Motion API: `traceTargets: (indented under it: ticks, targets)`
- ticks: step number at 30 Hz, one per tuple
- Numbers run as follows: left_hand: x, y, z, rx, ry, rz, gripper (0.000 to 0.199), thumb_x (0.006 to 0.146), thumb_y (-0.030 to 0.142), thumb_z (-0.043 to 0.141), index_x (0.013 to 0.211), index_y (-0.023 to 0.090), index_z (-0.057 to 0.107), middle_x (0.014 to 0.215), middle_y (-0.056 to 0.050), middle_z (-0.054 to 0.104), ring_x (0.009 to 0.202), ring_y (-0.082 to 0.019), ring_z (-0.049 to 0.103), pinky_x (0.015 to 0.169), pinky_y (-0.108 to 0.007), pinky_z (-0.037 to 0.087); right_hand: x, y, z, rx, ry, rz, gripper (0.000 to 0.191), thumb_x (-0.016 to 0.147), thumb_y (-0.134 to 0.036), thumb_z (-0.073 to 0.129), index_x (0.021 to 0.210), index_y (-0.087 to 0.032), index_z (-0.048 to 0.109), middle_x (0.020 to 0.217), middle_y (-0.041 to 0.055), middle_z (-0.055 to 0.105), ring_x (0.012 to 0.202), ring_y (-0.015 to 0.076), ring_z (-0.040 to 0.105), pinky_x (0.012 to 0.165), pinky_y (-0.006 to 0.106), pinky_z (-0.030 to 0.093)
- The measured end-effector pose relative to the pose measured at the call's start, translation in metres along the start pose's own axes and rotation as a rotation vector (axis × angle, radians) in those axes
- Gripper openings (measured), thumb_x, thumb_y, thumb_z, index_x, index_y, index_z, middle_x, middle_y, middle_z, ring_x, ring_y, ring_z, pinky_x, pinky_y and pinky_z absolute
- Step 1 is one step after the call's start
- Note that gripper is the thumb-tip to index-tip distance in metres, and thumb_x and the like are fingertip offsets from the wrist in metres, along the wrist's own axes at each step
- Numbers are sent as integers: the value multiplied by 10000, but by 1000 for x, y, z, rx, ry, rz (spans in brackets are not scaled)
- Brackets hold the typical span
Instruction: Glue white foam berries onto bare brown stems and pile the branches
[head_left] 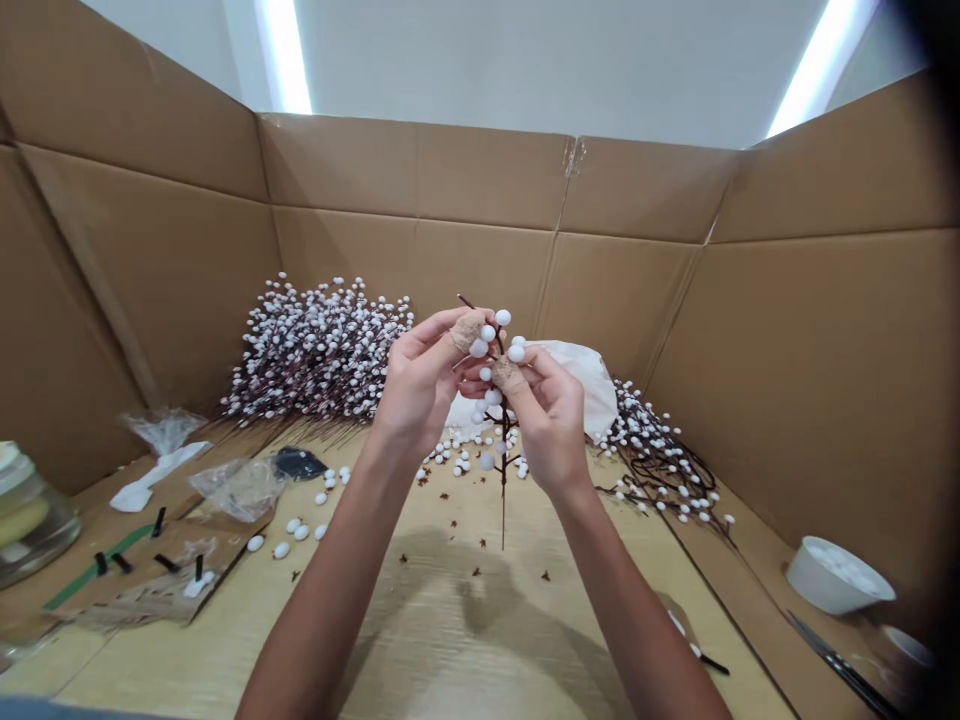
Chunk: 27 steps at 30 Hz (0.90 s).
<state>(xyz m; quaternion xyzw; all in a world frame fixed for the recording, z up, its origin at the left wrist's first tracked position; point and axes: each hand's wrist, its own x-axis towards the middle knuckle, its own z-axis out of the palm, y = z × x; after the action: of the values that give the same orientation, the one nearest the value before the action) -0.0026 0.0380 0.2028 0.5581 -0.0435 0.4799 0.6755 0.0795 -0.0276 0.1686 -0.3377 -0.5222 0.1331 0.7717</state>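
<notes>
Your fingers (439, 350) are closed, pinching a berry stem (503, 480) from both sides, with a tan wrap (466, 332) around a fingertip of each hand. Your left hand (424, 385) sits just left of the stem, your right hand (547, 425) just right of it. White berries cluster along the stem. Loose berries (450, 458) lie on the table (450, 610) around its lower end. A large pile of berry branches (319, 350) sits behind and left of the stem, a smaller pile (660, 450) right of it, and a white bowl (836, 575) well right.
</notes>
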Motion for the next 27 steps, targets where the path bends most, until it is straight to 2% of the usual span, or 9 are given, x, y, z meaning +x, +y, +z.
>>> traceTargets:
  ticks: [3,6,10,13,16,19,22,25,27]
  targets:
    - [-1,4,0,-8,2,-33,146,684,305,703,748,174,694,712,-32,681,590,-119,602,453,-204,421,-2,2,3,-57,-14,-11,115,836,-304,590,826,-193,562,791,-7,654,682,105,622,656,252,533]
    - [-1,8,-4,19,0,33,86,699,249,683,715,165,692,691,-18,669,606,-103,605,528,-205,462,-2,1,0,-118,-92,7,151,836,-335,590,887,-194,571,878,12,663,791,119,629,733,268,528]
    - [4,13,-20,89,52,59,81,702,246,678,705,166,689,719,-19,667,644,-105,622,625,-223,496,1,-9,-19,-196,-370,182,372,748,-324,697,1078,-225,558,1190,65,600,1114,176,565,954,345,469]
    - [9,16,-35,102,113,-10,104,688,263,680,711,162,685,720,-33,659,720,-143,648,658,-246,506,8,-5,-34,-229,-530,336,436,750,-336,695,1153,-247,556,1311,75,533,1209,190,510,1017,378,430]
    - [11,20,-46,120,132,-70,124,674,268,675,724,155,687,701,-41,645,765,-182,657,638,-262,503,10,31,-36,-232,-561,439,325,802,-394,622,1074,-216,616,1161,78,635,1045,166,613,906,340,512]
    - [10,24,-50,160,110,-77,134,663,278,670,709,154,692,695,-39,637,730,-175,654,607,-258,494,1,91,-22,-300,-556,501,279,762,-432,619,831,-164,651,747,25,681,629,99,636,596,236,554]
    - [8,27,-51,187,69,-55,134,645,269,684,699,148,699,730,-44,652,677,-149,636,593,-253,488,-19,147,1,-330,-667,442,233,687,-417,634,715,-186,643,546,-59,598,436,50,544,390,154,429]
    - [7,28,-53,193,22,-47,141,638,268,702,699,141,704,743,-51,664,623,-122,610,581,-242,489,-38,181,20,-336,-634,377,94,613,-258,709,619,-199,636,434,-112,541,357,24,451,340,141,313]
    - [7,29,-55,195,-4,-46,149,647,281,702,705,144,706,742,-49,671,608,-111,599,577,-229,493,-47,193,29,-322,-581,324,152,524,-181,759,528,-214,611,377,-119,498,319,29,396,313,163,270]
